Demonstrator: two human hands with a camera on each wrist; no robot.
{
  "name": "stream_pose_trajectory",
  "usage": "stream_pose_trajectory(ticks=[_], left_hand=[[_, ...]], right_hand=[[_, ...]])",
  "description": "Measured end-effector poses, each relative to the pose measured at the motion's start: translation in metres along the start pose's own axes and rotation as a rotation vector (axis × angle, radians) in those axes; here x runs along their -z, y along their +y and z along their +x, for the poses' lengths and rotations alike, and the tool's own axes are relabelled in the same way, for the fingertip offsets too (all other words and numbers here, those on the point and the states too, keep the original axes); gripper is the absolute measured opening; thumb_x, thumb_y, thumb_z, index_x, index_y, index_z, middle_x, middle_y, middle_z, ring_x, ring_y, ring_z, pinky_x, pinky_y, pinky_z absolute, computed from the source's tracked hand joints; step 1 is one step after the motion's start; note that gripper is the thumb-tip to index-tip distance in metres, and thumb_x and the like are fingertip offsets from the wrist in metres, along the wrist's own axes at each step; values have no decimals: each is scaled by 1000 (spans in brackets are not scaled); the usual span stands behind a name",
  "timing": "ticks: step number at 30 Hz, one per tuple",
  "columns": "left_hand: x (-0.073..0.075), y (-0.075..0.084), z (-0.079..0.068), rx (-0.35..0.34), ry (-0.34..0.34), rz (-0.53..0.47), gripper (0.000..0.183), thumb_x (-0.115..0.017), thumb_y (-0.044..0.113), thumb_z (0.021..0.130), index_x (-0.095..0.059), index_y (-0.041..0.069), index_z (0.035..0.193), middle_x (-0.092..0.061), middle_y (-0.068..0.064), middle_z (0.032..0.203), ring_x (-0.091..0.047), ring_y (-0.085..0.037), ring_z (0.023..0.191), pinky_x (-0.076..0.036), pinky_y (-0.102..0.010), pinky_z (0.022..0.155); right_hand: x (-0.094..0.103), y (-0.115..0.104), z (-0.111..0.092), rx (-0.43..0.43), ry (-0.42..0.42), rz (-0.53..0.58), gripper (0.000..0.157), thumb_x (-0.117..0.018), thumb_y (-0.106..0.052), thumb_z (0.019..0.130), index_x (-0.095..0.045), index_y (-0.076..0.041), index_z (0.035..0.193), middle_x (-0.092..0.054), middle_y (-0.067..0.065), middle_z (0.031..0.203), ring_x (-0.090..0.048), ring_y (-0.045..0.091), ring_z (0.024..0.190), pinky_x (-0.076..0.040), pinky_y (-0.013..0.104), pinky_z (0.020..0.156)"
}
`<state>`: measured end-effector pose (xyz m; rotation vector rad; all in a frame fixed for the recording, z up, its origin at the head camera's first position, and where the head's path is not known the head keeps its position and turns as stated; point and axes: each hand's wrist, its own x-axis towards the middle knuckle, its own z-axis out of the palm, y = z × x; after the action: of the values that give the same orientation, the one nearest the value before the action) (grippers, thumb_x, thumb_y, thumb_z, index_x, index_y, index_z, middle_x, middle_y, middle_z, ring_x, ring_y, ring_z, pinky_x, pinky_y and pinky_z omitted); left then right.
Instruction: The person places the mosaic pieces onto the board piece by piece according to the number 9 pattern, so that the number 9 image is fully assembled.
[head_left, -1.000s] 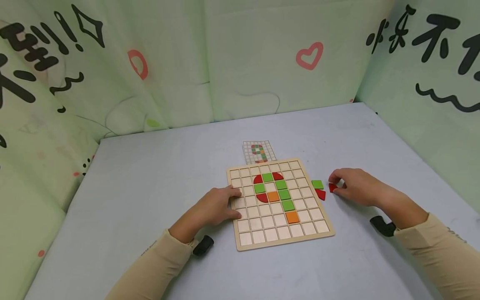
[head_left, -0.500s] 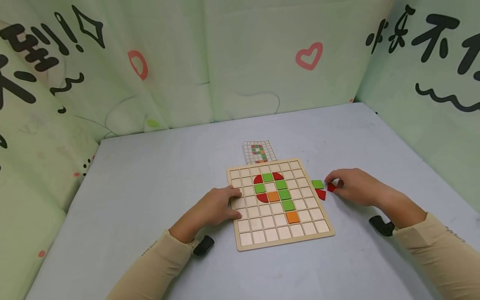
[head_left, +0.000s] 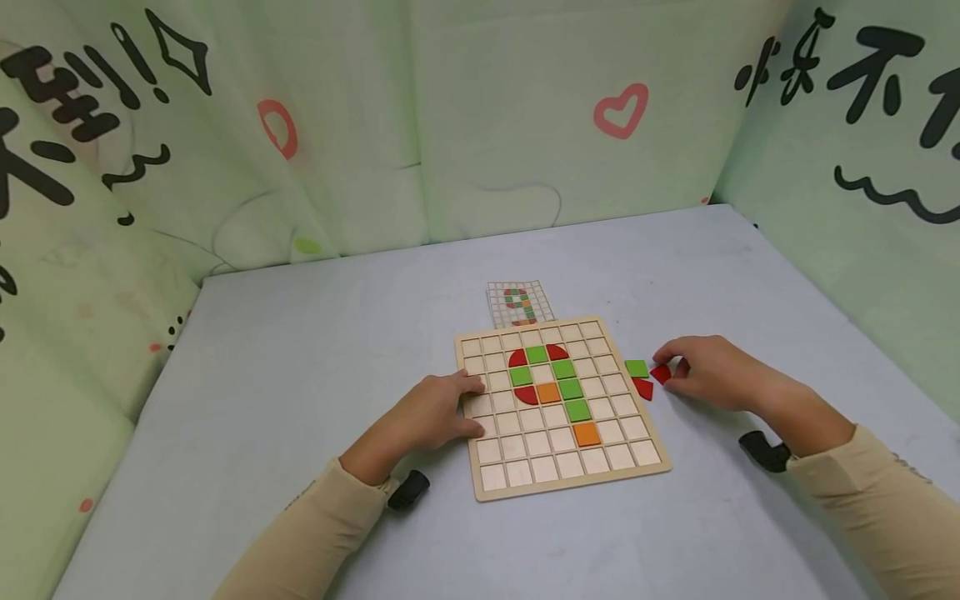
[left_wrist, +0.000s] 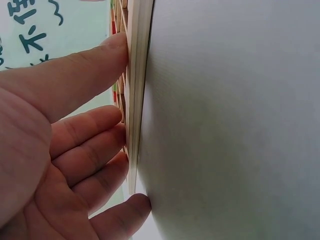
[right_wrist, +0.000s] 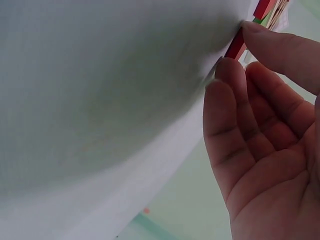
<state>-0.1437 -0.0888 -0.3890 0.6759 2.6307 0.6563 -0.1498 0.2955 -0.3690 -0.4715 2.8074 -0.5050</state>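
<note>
On the table lies a square wooden grid board (head_left: 528, 462) with red, green and orange tiles in some of its cells. My left hand (head_left: 429, 414) rests at the board's left edge, its thumb and fingertips touching the rim; in the left wrist view the fingers (left_wrist: 95, 155) lie loosely along the board's side. To the right of the board, my right hand (head_left: 708, 371) pinches a red tile (head_left: 662, 373) between thumb and fingers at table level. Close beside that tile lie a green square tile (head_left: 637, 368) and another red tile (head_left: 643, 388).
A printed pattern card (head_left: 517, 302) with a coloured grid figure lies behind the board, its near edge partly hidden. The pale table (head_left: 322, 325) is bounded by patterned green curtains (head_left: 480, 108) at the back and sides. Each wrist wears a black device (head_left: 408, 490).
The red tile in my right hand has turned and shifted slightly, and my right fingers moved a little with it. My left hand and the board stay in place.
</note>
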Motion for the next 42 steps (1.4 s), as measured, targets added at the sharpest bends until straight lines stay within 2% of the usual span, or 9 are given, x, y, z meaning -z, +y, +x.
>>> stream_pose_trajectory(ticks=[13, 22, 29, 37, 42], left_hand=[[1, 1, -1, -1, -6, 10, 54, -83, 22, 85, -63, 9, 133, -56, -12, 141, -57, -32, 121, -47, -41, 98], [2, 1, 0, 1, -9, 12, 54, -83, 22, 85, -63, 9, 133, -56, -12, 142, -57, -32, 122, -47, -42, 98], [1, 1, 0, 1, -12, 14, 54, -83, 23, 85, -63, 9, 133, -59, -10, 137, -59, -29, 113, -48, -40, 95], [1, 1, 0, 3, -11, 11, 54, -83, 22, 85, -63, 8, 133, -57, -11, 140, -58, -31, 118, -48, -41, 97], [1, 1, 0, 7, -12, 8, 54, -83, 23, 85, -63, 9, 133, -56, -11, 141, -57, -31, 119, -47, -41, 97]], right_hand=[[-3, 0, 3, -27, 15, -1, 30, -73, -9, 88, -66, 4, 114, -63, 4, 95, -54, 24, 84, -49, 40, 73], [-3, 0, 4, -12, 29, -24, 27, -72, -9, 87, -66, 3, 110, -63, 4, 94, -54, 24, 84, -49, 43, 76], [-4, 1, 4, 13, 48, -41, 26, -72, -8, 86, -66, 3, 108, -62, 4, 93, -55, 25, 85, -50, 45, 77], [-3, 0, 3, 43, 73, -68, 27, -72, -7, 85, -65, 4, 109, -64, 7, 99, -58, 31, 93, -49, 54, 87], [-2, -3, 3, 49, 83, -56, 27, -70, -5, 85, -65, 5, 110, -64, 7, 100, -59, 29, 93, -49, 53, 87]])
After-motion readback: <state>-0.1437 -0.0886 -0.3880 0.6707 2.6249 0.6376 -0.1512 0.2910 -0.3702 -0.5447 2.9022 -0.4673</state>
